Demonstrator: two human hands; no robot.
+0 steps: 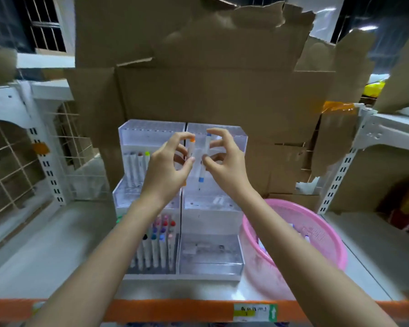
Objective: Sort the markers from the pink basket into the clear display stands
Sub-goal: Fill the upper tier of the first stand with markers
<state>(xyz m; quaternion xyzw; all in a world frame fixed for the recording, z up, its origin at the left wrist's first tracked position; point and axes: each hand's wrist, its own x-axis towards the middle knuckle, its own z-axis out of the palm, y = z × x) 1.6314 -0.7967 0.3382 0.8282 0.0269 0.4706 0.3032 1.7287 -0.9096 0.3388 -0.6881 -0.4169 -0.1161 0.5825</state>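
So, left hand [168, 166] pinches an orange-capped marker [191, 147], right hand [224, 161] a blue-capped marker [204, 159]. Both are roughly upright, side by side, in front of the clear display stands [151, 131]. Probably a straight drop in. Pink basket [316, 223] sits nearer the right hand.

This is a stockroom or warehouse bay. A steel rack has white slotted uprights [338, 182] and an orange front beam [175, 310] bearing a stuck-on label [255, 312]. Torn cardboard boxes [210, 90] are stacked along the shelf's back, with wire grid panels [7, 166] to the left and a barred window [43, 22] beyond.
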